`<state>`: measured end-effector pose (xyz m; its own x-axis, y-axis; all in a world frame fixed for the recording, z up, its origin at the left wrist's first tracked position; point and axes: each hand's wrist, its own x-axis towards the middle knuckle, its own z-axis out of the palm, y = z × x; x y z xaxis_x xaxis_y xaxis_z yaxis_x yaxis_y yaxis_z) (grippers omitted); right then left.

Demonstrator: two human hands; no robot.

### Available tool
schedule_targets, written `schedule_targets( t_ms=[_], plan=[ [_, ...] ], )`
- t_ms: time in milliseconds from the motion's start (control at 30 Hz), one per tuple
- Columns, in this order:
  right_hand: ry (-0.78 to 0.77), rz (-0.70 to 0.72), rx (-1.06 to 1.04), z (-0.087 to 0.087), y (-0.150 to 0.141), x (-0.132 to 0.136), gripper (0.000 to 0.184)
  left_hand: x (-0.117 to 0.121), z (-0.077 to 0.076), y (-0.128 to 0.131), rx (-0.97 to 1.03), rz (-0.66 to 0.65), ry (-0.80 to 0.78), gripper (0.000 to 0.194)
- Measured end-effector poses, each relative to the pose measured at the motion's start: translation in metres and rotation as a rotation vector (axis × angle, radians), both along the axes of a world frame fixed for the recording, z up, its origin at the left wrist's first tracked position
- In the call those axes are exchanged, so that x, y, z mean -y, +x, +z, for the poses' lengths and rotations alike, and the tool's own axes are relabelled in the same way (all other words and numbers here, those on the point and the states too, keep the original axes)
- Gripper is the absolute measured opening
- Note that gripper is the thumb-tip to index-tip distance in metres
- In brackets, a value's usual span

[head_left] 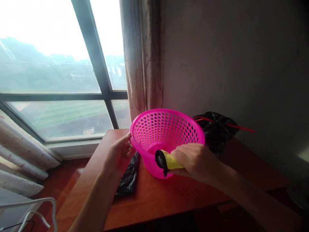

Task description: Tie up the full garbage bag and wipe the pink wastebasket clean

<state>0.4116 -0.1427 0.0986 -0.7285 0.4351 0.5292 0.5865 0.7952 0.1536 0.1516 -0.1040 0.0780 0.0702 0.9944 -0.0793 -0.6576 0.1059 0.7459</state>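
A bright pink plastic basket [156,129] with rows of round holes stands on the table, its open top tilted a little toward me. At its left rim my left hand [123,145] is closed, thumb on the edge and fingers below. My right hand [191,158] is wrapped round a folded yellow cloth [172,161] with a dark border, held over the basket's near rim. The cloth's far end is hidden by my fingers. Beneath my left hand lies a flat black plastic bag [129,180].
Behind the basket on the right sits a bunched black garbage bag [216,129] with a red drawstring. The reddish wooden table [149,206] stands by a window [58,119] and curtain [147,58]. White tubing [51,206] rises at lower left.
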Motion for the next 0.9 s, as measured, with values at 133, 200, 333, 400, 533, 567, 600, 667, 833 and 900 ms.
schedule_targets(
  t_ms=[133, 200, 333, 400, 533, 567, 600, 667, 833, 900],
  plan=[
    [-0.013, 0.004, -0.001, 0.000, 0.003, -0.003, 0.040, -0.015, 0.001, 0.001, -0.015, 0.040, 0.000, 0.018],
    [0.012, -0.008, 0.002, 0.000, 0.000, -0.004, 0.042, -0.018, 0.000, 0.006, -0.012, 0.086, 0.012, 0.019],
    [0.050, -0.036, 0.010, 0.001, -0.008, -0.002, 0.044, -0.011, -0.003, 0.014, -0.032, 0.151, 0.061, 0.020],
    [0.060, -0.058, 0.008, 0.001, -0.012, 0.000, 0.043, 0.000, -0.007, 0.017, -0.049, 0.172, 0.103, 0.020],
    [0.094, -0.123, 0.006, 0.000, -0.025, 0.004, 0.038, 0.033, -0.018, 0.027, -0.141, 0.185, 0.140, 0.027],
    [0.106, -0.143, 0.004, 0.000, -0.029, 0.004, 0.038, 0.041, -0.020, 0.031, -0.170, 0.182, 0.134, 0.027],
    [0.116, -0.161, 0.001, 0.000, -0.033, 0.004, 0.037, 0.047, -0.022, 0.035, -0.193, 0.179, 0.125, 0.026],
    [0.131, -0.192, 0.001, -0.001, -0.041, 0.005, 0.033, 0.055, -0.023, 0.042, -0.203, 0.188, 0.108, 0.024],
    [0.139, -0.271, 0.043, -0.002, -0.053, 0.009, 0.016, 0.055, -0.021, 0.045, -0.112, 0.212, 0.083, 0.023],
    [0.146, -0.287, 0.053, -0.002, -0.054, 0.011, 0.017, 0.053, -0.019, 0.044, -0.069, 0.204, 0.071, 0.023]
  ],
)
